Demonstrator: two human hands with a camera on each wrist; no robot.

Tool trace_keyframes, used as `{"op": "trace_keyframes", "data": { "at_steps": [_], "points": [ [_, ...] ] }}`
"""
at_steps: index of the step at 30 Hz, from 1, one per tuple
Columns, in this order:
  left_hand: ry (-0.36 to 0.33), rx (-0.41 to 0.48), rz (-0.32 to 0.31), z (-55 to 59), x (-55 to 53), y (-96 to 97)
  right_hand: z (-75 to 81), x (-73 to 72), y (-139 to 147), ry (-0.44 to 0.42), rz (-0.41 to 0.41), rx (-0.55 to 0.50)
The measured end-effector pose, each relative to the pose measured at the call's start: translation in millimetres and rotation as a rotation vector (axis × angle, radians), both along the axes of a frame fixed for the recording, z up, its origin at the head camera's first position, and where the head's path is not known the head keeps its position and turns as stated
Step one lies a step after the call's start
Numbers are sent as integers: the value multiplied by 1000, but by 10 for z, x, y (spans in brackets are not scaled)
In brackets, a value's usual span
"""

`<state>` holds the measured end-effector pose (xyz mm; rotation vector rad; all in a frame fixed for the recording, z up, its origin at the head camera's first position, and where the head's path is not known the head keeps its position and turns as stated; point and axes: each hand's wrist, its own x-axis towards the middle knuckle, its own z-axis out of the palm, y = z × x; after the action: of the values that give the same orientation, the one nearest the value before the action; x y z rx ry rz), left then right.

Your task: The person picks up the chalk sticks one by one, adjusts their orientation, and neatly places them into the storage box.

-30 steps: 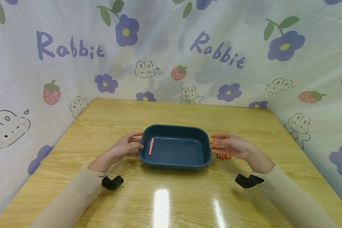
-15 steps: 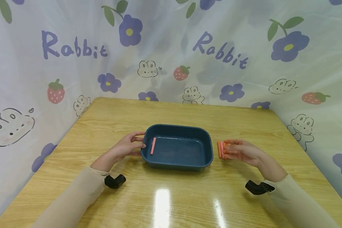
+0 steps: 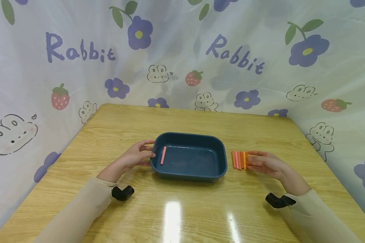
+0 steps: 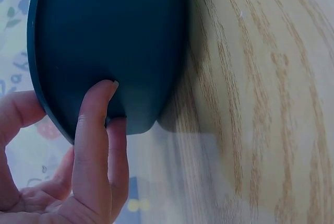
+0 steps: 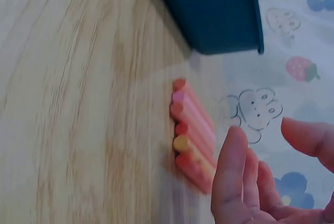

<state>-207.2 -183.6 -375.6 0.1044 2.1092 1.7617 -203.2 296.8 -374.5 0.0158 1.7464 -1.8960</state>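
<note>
My left hand (image 3: 133, 156) grips the left end of a dark blue plastic basin (image 3: 188, 171); in the left wrist view its fingers (image 4: 93, 145) touch the basin's outer wall and rim. One pink chalk stick (image 3: 163, 155) lies inside the basin near its left end. To the right of the basin, several orange, pink and yellow chalk sticks (image 3: 237, 160) lie side by side on the table. Beside the row's right end is my right hand (image 3: 267, 165), fingers loosely bent and thumb apart, holding nothing. Whether its fingertips touch the last stick, I cannot tell.
The wooden table (image 3: 124, 125) is bounded by a white curtain (image 3: 176, 40) printed with flowers, rabbits and strawberries at the back and sides. A black wrist mount (image 3: 123, 193) sits at my left cuff, and another black mount (image 3: 280, 200) at my right.
My right hand has moved right, from the basin's right end to the far side of the chalk row, which is now uncovered. The left hand stays on the basin.
</note>
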Motion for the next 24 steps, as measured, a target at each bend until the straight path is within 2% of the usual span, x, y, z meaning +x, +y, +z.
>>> {"op": "trace_keyframes", "data": {
  "at_steps": [6, 11, 15, 24],
  "points": [
    [6, 8, -11, 6, -4, -4, -51, -49, 44, 19, -38, 35],
    [-3, 2, 5, 7, -7, 4, -103, -101, 22, 61, -78, 167],
    [3, 5, -5, 13, 3, 6, -148, -136, -22, 88, -93, 270],
    [-1, 6, -3, 0, 6, 9, -210, -194, -102, 154, -69, 422]
  ]
}}
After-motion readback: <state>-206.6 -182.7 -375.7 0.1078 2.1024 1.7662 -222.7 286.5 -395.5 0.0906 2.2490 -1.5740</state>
